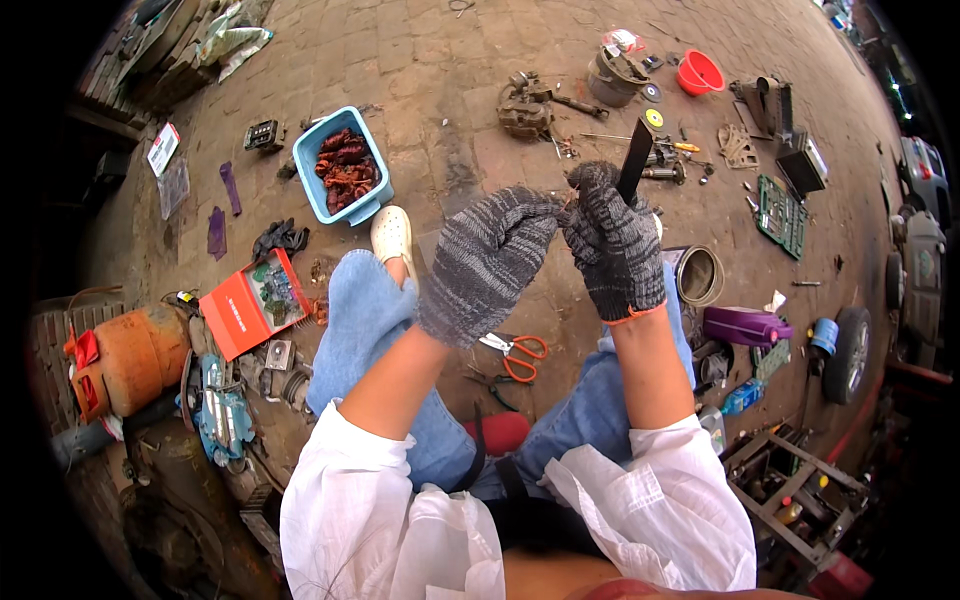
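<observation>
Both my hands wear grey-and-black knit gloves and meet in front of me above my knees. My right hand [615, 240] is closed around a flat black blade [635, 160], which sticks up past the fingers. Its grip end is hidden inside the fist. My left hand [492, 262] is closed too, its fingertips pinched against the right hand; what they hold is too small to make out. On the ground below the hands lie orange-handled scissors [526, 358] and dark pliers [491, 388].
A blue basin [303, 160] of reddish-brown coiled metal stands ahead left. Nearer are a red box [236, 318] and an orange gas cylinder [140, 360]. To the right lie an open metal can [699, 276], a purple jug [745, 327], a green tool case [781, 217] and a red bucket [700, 73].
</observation>
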`<action>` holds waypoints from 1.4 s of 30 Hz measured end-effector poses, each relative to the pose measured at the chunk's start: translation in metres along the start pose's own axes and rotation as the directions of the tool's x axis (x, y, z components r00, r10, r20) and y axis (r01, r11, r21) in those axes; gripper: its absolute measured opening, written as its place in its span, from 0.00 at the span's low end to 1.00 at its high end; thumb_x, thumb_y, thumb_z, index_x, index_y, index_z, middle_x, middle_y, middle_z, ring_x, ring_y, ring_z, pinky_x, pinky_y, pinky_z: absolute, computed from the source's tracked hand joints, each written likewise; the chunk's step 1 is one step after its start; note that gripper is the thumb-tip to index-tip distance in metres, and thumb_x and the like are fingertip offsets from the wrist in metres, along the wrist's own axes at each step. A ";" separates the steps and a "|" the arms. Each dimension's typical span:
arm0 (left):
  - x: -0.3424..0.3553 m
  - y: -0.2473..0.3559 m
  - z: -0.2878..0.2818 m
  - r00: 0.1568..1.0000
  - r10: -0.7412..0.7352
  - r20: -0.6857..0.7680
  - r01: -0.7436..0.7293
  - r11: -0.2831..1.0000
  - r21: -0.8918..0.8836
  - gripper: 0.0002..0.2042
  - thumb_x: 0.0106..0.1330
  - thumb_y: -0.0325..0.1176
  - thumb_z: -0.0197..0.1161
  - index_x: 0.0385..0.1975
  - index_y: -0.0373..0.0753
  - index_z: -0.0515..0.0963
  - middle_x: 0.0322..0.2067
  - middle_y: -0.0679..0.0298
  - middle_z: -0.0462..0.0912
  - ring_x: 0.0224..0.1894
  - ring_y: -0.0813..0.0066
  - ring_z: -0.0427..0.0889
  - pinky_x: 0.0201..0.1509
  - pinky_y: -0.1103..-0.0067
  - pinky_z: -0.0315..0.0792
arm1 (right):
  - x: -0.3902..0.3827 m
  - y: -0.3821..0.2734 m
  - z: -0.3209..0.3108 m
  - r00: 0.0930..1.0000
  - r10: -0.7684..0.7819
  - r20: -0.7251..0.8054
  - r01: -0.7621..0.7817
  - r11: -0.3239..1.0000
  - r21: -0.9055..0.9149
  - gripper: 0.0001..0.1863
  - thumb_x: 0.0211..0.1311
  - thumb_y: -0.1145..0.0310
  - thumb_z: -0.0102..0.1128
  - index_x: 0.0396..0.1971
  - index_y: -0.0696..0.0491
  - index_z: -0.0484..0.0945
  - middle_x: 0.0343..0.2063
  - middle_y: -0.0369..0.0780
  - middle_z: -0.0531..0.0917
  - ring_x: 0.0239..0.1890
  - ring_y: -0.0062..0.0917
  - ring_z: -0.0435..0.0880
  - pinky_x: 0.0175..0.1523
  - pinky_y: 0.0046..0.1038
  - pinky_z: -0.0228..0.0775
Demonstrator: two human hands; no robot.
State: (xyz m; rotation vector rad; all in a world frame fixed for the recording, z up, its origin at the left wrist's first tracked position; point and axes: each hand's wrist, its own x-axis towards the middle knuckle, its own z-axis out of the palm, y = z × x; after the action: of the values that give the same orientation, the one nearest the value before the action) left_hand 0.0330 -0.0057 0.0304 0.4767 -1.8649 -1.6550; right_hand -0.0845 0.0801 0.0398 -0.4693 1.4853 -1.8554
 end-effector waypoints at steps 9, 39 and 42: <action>0.006 0.016 -0.009 0.963 -0.268 -0.029 0.266 0.963 -0.044 0.09 0.59 0.25 0.53 0.38 0.33 0.76 0.27 0.64 0.76 0.23 0.85 0.71 0.26 0.86 0.67 | 0.018 0.019 -0.023 0.985 -0.167 0.042 0.172 0.964 -0.203 0.14 0.63 0.58 0.46 0.33 0.55 0.74 0.16 0.28 0.69 0.16 0.10 0.63 0.20 0.14 0.54; -0.004 -0.009 0.005 0.826 -0.481 0.295 0.541 0.524 -0.658 0.18 0.58 0.28 0.52 0.50 0.40 0.71 0.18 0.70 0.73 0.16 0.85 0.68 0.17 0.88 0.62 | 0.014 0.021 -0.016 0.741 -0.609 0.283 0.391 0.050 -0.919 0.07 0.54 0.72 0.51 0.32 0.54 0.76 0.21 0.41 0.77 0.23 0.35 0.75 0.26 0.31 0.64; -0.011 0.003 0.009 0.819 -0.515 0.254 0.542 0.545 -0.640 0.18 0.60 0.30 0.51 0.52 0.41 0.70 0.12 0.76 0.64 0.10 0.90 0.57 0.11 0.89 0.51 | 0.018 0.008 -0.022 0.819 -0.569 -0.065 0.319 0.547 -0.774 0.07 0.57 0.73 0.48 0.33 0.56 0.75 0.23 0.41 0.79 0.23 0.33 0.77 0.28 0.29 0.65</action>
State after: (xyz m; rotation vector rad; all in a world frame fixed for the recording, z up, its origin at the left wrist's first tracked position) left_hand 0.0360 0.0092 0.0310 0.7192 -0.9820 -2.6163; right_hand -0.1091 0.0823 0.0233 -1.0755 2.5582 -1.6436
